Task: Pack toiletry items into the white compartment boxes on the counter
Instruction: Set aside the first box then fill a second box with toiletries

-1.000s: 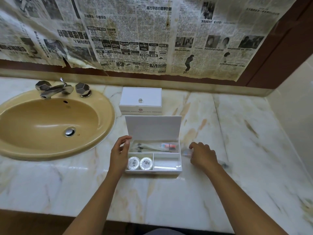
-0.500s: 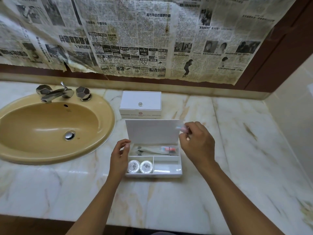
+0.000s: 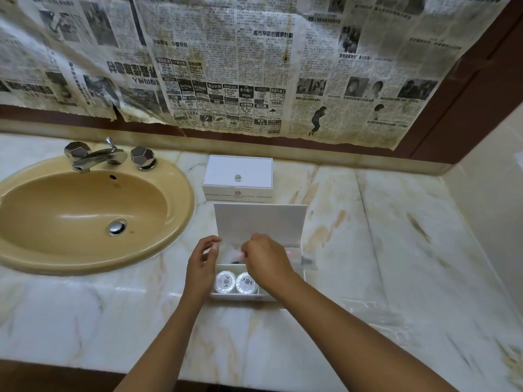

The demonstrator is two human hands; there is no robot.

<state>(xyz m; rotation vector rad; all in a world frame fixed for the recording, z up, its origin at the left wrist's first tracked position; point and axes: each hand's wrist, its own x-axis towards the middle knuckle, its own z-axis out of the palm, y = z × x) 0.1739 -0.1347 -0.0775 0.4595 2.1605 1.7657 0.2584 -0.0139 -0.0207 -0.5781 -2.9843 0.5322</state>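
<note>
At frame centre, the right hand (image 3: 266, 264) pinches a clear packet (image 3: 307, 261) (blurred) over the open box (image 3: 259, 295); the left hand (image 3: 201, 264), fingers loosely curled, touches the box's left edge.

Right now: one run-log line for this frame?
phase: packing | right hand: lowering clear packet into open box back compartment | left hand: open beside box | closed box: behind

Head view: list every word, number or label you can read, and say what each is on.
"RM299": ad box on the yellowed newspaper sheets covering the wall.
"高市早苗的國夢計劃", roughly: newspaper headline, some characters uncertain.
Closed white lidded box: round emblem and a print line, too small.
Two round white wrapped soaps: dark emblems, no legible words.
</note>
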